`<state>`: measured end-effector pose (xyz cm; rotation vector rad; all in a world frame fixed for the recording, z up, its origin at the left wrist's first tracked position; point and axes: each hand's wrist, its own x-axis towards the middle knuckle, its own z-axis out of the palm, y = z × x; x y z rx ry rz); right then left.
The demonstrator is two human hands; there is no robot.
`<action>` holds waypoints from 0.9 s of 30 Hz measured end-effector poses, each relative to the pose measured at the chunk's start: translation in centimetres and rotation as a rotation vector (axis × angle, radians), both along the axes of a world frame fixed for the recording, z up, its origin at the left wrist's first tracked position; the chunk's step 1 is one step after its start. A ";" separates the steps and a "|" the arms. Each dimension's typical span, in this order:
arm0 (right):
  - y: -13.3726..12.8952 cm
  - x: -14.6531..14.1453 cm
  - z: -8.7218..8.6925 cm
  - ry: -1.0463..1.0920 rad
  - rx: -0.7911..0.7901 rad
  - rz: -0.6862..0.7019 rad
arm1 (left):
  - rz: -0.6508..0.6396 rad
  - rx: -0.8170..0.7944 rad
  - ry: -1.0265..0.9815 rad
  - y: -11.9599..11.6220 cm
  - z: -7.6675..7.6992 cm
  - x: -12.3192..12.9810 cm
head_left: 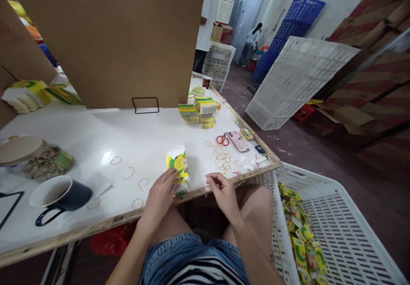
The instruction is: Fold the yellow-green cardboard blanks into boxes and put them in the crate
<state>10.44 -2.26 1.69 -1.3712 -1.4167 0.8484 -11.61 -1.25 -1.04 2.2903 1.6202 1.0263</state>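
A small stack of flat yellow-and-green printed cartons (pixel 180 163) lies near the table's front edge. My left hand (pixel 162 191) rests at its lower left, with fingers and thumb closed on the cartons. Just right of the stack, above the table edge, is my right hand (pixel 222 191). Its fingers are curled in with the thumb near the index finger; anything between them is too small to make out. Close by the right fingertips, a small dotted scrap (pixel 207 189) sits at the edge. Loose rubber bands (pixel 222 159) lie beyond the right hand.
Red-handled scissors (pixel 223 139), a pink phone (pixel 237 141) and bundled cartons (pixel 206 106) are on the right side. A dark blue mug (pixel 72 193) and a jar (pixel 45 161) stand left. A white crate (pixel 339 208) holds yellow packs. A cardboard panel (pixel 128 41) rises behind.
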 end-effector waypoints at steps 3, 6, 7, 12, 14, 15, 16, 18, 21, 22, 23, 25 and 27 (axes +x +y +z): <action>0.5 -1.9 -0.8 0.025 -0.038 0.068 | 0.002 0.006 0.015 0.0 0.0 0.1; 1.3 -3.7 -2.2 0.038 -0.076 0.054 | -0.003 -0.004 0.022 -0.2 0.0 0.2; 1.6 -4.3 -2.6 0.042 -0.082 0.044 | 0.000 -0.005 0.025 -0.4 0.0 0.2; 3.0 -6.2 -4.0 0.057 -0.063 0.014 | 0.000 0.026 -0.024 -0.8 -0.3 0.2; 3.3 -6.3 -4.0 0.069 -0.062 0.005 | -0.005 0.040 -0.065 -0.8 -0.3 0.2; 3.4 -6.3 -3.9 0.079 -0.064 0.004 | -0.008 0.052 -0.085 -0.8 -0.3 0.3; 3.4 -6.2 -3.7 0.091 -0.067 0.007 | -0.011 0.067 -0.105 -0.8 -0.2 0.3; 3.5 -6.1 -3.4 0.127 -0.081 0.020 | -0.014 0.113 -0.152 -0.9 0.1 0.6; 3.4 -5.9 -2.7 0.205 -0.117 0.068 | -0.029 0.176 -0.229 -1.4 0.7 1.4; 3.4 -5.8 -2.4 0.238 -0.130 0.091 | -0.054 0.188 -0.248 -1.7 0.8 1.8; 3.3 -5.7 -2.2 0.269 -0.139 0.114 | -0.089 0.193 -0.263 -1.9 0.9 2.2; 3.1 -5.3 -1.7 0.351 -0.150 0.144 | -0.159 0.187 -0.288 -2.3 1.0 2.9; 2.7 -4.7 -1.3 0.458 -0.164 0.142 | -0.181 0.164 -0.326 -2.7 1.1 3.6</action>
